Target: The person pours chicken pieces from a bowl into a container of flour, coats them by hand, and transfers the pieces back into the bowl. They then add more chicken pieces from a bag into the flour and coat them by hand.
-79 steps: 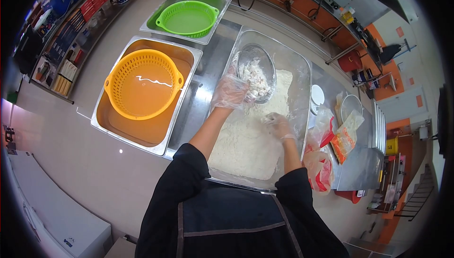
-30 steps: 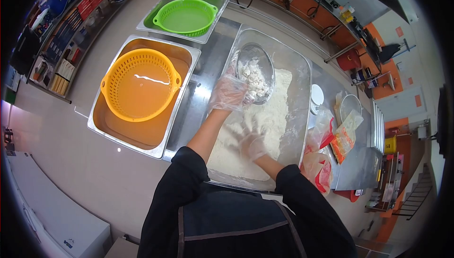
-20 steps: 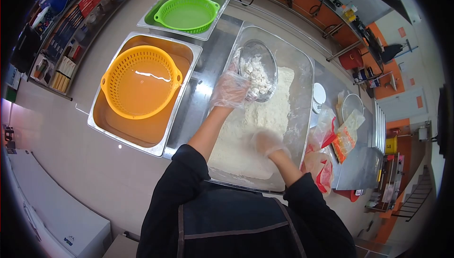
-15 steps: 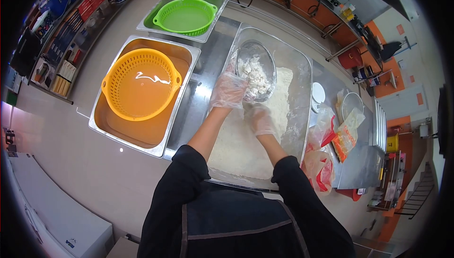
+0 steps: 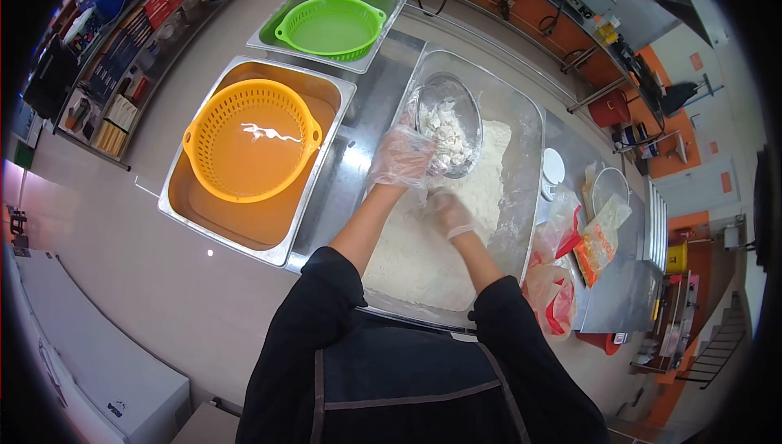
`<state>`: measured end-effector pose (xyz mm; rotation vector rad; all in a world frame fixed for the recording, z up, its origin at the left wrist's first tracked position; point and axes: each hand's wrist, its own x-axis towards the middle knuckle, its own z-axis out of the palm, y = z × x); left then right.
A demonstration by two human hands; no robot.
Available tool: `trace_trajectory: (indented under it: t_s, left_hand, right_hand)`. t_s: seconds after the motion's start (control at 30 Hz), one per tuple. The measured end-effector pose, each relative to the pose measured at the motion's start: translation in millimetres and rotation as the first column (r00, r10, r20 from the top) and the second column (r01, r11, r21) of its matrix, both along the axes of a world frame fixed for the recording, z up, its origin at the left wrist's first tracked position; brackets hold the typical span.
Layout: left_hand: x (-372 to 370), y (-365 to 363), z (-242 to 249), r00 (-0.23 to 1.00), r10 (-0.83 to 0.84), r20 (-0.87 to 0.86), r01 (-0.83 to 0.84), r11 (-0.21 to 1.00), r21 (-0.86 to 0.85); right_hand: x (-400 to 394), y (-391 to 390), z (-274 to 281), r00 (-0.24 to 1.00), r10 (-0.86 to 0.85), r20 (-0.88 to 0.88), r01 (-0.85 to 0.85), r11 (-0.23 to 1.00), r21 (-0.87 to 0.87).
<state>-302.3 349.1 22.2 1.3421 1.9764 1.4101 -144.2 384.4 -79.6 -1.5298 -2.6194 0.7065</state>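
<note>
A large steel tray (image 5: 525,130) holds a bed of white flour (image 5: 428,240). My left hand (image 5: 399,157), in a clear plastic glove, grips the near rim of a metal bowl (image 5: 450,130) that is tilted over the flour and filled with floured pieces. My gloved right hand (image 5: 446,211) is in the flour just below the bowl, fingers curled on something pale; what it holds is hidden by flour.
Left of the tray stands a steel pan (image 5: 191,216) with an orange colander (image 5: 248,151) in orange liquid. Behind it a second pan holds a green colander (image 5: 330,28). To the right lie plastic bags (image 5: 570,240), a round lid (image 5: 552,169) and a small sieve (image 5: 607,187).
My right hand swept from the right side of the flour to the near middle, then up under the bowl. My left hand kept its grip on the bowl.
</note>
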Motion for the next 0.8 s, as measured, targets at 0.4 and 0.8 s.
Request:
trace_trajectory:
  t_s: [0.4,0.8]
  left_hand:
    - [-3,-2,8,0.983,0.000,0.183,0.021,0.993,-0.113]
    - [-3,5,-7,1.000,-0.005,0.014,0.006,0.996,-0.088]
  right_hand:
    - [25,35,10,0.985,0.082,-0.149,-0.064,0.991,0.116]
    - [33,14,38,0.995,0.072,-0.063,-0.044,0.927,0.372]
